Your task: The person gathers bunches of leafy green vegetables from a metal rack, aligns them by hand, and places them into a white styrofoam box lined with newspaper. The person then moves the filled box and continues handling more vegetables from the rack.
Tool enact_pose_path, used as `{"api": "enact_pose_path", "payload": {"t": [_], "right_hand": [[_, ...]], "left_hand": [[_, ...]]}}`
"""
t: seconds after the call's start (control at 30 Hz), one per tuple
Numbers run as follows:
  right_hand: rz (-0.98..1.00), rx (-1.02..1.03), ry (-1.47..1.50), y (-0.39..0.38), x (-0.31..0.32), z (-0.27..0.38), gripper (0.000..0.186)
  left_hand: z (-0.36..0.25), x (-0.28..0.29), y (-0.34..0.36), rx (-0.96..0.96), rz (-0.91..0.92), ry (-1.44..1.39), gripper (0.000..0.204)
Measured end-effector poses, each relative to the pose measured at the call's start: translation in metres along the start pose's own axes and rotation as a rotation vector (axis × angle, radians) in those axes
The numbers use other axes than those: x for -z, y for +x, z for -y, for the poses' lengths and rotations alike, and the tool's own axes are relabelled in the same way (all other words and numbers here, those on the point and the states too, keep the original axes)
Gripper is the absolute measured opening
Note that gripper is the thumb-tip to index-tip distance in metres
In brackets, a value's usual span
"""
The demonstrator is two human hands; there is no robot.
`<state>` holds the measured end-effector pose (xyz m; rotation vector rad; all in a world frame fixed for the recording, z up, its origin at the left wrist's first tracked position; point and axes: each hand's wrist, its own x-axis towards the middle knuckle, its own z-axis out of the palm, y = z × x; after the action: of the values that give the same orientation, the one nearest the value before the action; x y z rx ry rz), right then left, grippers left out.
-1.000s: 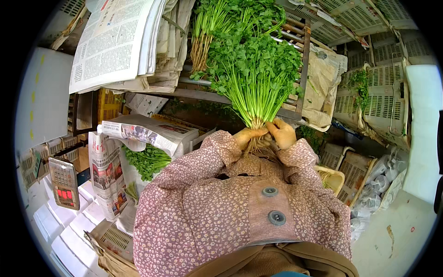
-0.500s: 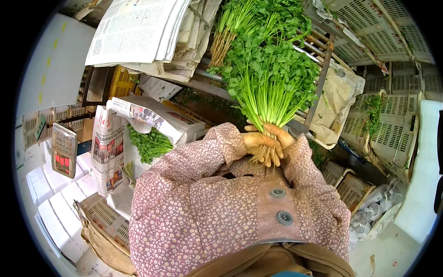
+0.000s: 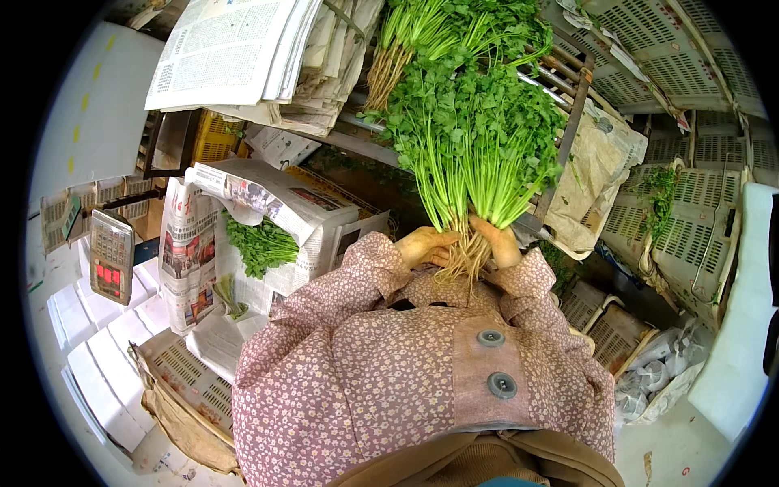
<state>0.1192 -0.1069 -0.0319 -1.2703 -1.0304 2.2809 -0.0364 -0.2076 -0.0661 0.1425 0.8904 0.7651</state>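
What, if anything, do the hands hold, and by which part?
The leafy green bunch, by its root end: the left hand and the right hand grip it where the stems meet the roots.

From where I sit: pale grey panel [image 3: 91,101] with yellow dashes, upper left. Slotted crates [image 3: 704,201] banked up along right, white slab [image 3: 737,325] at right rim. I see metal rack [image 3: 570,134] ahead, white boxes [image 3: 104,375] lower left, marked pale floor [image 3: 667,445] lower right. Light bright, even.
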Motion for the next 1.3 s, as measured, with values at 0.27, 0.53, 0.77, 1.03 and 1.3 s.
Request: {"api": "enact_pose_path", "payload": {"t": [0.27, 0.53, 0.77, 1.03, 1.3], "right_hand": [[-0.064, 0.005, -0.229, 0.022, -0.006, -0.028, 0.025], [-0.145, 0.019, -0.125, 0.002, 0.013, -0.012, 0.023], [0.052, 0.296, -1.454, 0.008, 0.043, -0.028, 0.021], [-0.273, 0.134, -0.629, -0.017, 0.003, 0.012, 0.026], [-0.127, -0.021, -0.129, -0.015, -0.005, 0.017, 0.024]], "left_hand": [[0.015, 0.007, 0.014, -0.050, -0.117, 0.060, 0.029], [0.000, 0.008, 0.003, -0.058, 0.078, -0.067, 0.053], [-0.006, 0.006, 0.028, 0.081, 0.198, -0.126, 0.050], [0.019, 0.023, 0.062, 0.192, 0.332, -0.359, 0.035], [0.012, 0.012, 0.053, 0.260, 0.337, -0.378, 0.036]]}}
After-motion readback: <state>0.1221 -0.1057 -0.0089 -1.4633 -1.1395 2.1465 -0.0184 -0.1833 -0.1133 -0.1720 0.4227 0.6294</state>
